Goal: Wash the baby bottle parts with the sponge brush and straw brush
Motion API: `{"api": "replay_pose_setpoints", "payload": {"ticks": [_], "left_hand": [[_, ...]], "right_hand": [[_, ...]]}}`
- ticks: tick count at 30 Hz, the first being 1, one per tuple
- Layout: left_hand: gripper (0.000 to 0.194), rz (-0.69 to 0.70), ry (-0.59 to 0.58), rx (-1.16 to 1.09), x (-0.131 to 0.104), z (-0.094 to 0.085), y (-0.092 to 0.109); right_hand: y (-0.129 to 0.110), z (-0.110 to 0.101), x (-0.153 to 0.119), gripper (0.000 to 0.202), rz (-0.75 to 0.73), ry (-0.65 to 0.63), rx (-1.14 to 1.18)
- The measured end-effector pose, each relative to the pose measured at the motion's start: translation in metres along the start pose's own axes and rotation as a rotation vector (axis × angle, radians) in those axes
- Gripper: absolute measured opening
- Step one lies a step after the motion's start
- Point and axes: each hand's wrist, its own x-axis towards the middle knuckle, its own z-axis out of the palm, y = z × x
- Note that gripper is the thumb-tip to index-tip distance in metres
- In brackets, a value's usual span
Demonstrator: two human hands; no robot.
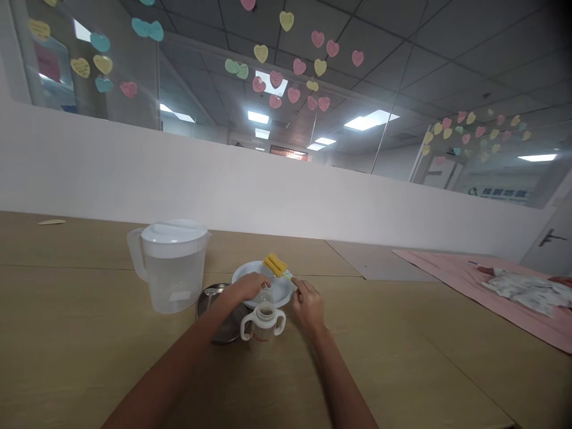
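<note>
My right hand (308, 302) is closed round the thin green handle of a yellow sponge brush (275, 264), whose head is above the far part of a white bowl (282, 291). Over the bowl's left side, my left hand (252, 286) has its fingers curled on a small clear piece (267, 294), too small to make out well. Just in front of the bowl stands a clear bottle (263, 326) with two white side handles and an open top. A round metal tray (226, 325) lies left of the bottle, partly under my left forearm, with a small white item (210, 293) in it.
A lidded clear pitcher (174, 274) holding water stands at the left. Behind the table (402, 357) runs a white wall (268, 196) with glass above. A pink cloth (469, 283) with a patterned fabric (527, 290) lies at the right. A flat pale piece (52, 222) is at the far left.
</note>
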Motion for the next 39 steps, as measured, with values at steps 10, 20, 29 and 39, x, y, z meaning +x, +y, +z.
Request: {"api": "replay_pose_setpoints", "payload": {"ticks": [10, 20, 29, 39], "left_hand": [[0.031, 0.032, 0.012, -0.196, 0.000, -0.008, 0.010], [0.025, -0.038, -0.007, -0.393, 0.000, -0.019, 0.011], [0.022, -0.142, 0.333, -0.545, 0.000, -0.026, 0.016], [0.033, -0.064, 0.514, -0.914, -0.011, -0.066, 0.041]], "right_hand": [[0.001, 0.001, -0.001, 0.037, -0.002, 0.010, -0.001], [0.001, -0.001, 0.000, 0.036, 0.016, 0.027, -0.007], [-0.001, -0.004, 0.000, 0.032, 0.099, 0.165, -0.006], [-0.005, 0.001, -0.004, 0.033, 0.131, 0.194, 0.010]]}}
